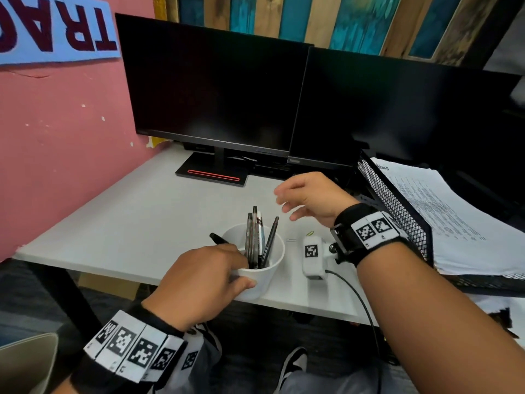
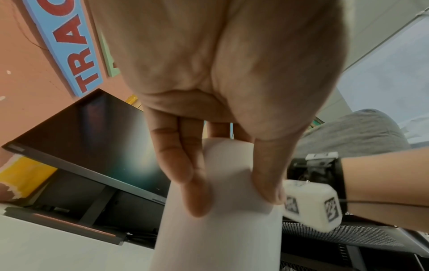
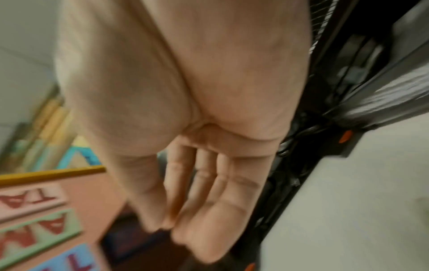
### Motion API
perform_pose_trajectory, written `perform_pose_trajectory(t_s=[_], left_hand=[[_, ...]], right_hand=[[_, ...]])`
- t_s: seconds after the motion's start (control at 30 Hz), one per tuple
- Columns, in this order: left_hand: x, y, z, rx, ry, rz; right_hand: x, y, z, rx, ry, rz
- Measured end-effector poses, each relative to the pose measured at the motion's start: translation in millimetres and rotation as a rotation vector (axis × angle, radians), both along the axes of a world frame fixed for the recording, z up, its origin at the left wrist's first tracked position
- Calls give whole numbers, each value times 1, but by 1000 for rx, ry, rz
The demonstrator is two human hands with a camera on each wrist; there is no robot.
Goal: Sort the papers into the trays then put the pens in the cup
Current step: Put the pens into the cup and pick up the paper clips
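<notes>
White plastic cup [image 1: 262, 275] stands at the near edge of the desk [image 1: 136, 217], gripped by the left hand [image 1: 199, 285]: fingers curled round the far wall, thumb on the near wall. Several pens [image 1: 257, 237] stand upright inside; one dark pen [image 1: 220, 239] lies low across the left rim, long axis pointing far-left. The right hand [image 1: 309, 196] hovers empty and loosely spread, far-right of the cup. Papers [image 1: 443, 214] sit in the mesh tray [image 1: 395, 203] at right. The left hand is nearer the slanted pen.

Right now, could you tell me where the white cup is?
In the head view the white cup stands at the desk's near edge, gripped by the left hand.
</notes>
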State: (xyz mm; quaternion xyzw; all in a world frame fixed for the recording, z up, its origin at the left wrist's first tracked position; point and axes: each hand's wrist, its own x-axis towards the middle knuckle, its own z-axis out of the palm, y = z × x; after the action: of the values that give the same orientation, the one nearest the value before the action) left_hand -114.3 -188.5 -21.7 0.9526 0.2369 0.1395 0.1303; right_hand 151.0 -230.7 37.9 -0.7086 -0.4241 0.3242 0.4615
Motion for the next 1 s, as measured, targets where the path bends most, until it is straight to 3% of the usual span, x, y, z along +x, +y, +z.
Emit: perform_pose_trajectory(t_s=[0.07,0.13,0.23,0.53,0.8,0.87,0.93,1.0], left_hand=[[-2,0,1,7,0,1],[-3,0,2,17,8,9],[-4,1,3,13,10,21],[-8,4,-2,0,15,26],[-13,6,-3,-3,11,30],[-15,6,-2,-1,10,33],[-16,6,-2,-2,11,33],[-17,7,-1,-4,21,34]], right_hand=[[29,4,-21,-135,-191,-147],[49,4,-42,-419,-424,-140],[63,1,-68,-614,-630,-100],[62,9,-94,-670,-811,-136],[63,-1,-94,-685,-581,-95],[64,-1,-92,-575,-309,-201],[61,-2,-88,-355,96,-357],[58,1,-82,-194,299,-448]])
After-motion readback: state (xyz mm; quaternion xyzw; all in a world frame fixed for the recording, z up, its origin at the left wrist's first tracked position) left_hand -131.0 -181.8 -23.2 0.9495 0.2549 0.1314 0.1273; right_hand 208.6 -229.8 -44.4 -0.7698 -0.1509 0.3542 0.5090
